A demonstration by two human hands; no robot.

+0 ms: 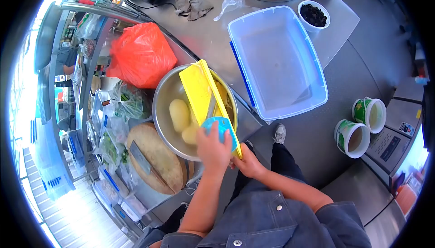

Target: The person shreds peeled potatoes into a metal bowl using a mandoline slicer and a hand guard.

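A yellow mandoline slicer (195, 91) leans across a steel bowl (159, 112), its far end over the bowl's far rim. On its lower part sits a turquoise hand guard (221, 128), with the fingers of my left hand (214, 150) closed over it. My right hand (249, 162) grips the slicer's near end beside the bowl. Peeled potatoes (180, 115) lie in the bowl left of the slicer. Yellowish pieces (222, 96) show at its right side, partly covered by the slicer. Whatever is under the guard is hidden.
Left of the bowl, a cleaver (140, 157) lies on a round wooden chopping board (158, 171). A red plastic bag (142, 55) stands behind. To the right are a clear plastic tub (276, 62), a bowl of dark food (313, 15) and two buckets (349, 138) lower down.
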